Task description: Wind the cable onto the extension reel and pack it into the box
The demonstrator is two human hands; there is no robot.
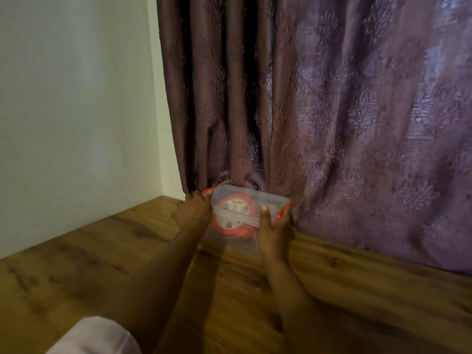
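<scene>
Fingers: left hand (196,208) and right hand (274,226) each curl round 1 end of the clear box (249,203), gripping it. Contents: orange extension reel (233,213), visible through the lid. Position: on wooden floor (76,277), against the purple curtain (332,111).

Dim, warm indoor light, brightest on the wall (76,111) at left, with soft sheen on the curtain (370,111) folds. Forearm shadows across the wooden floor (63,264). Slightly soft throughout, smeared at the box (245,218), bowed toward the edges.
</scene>
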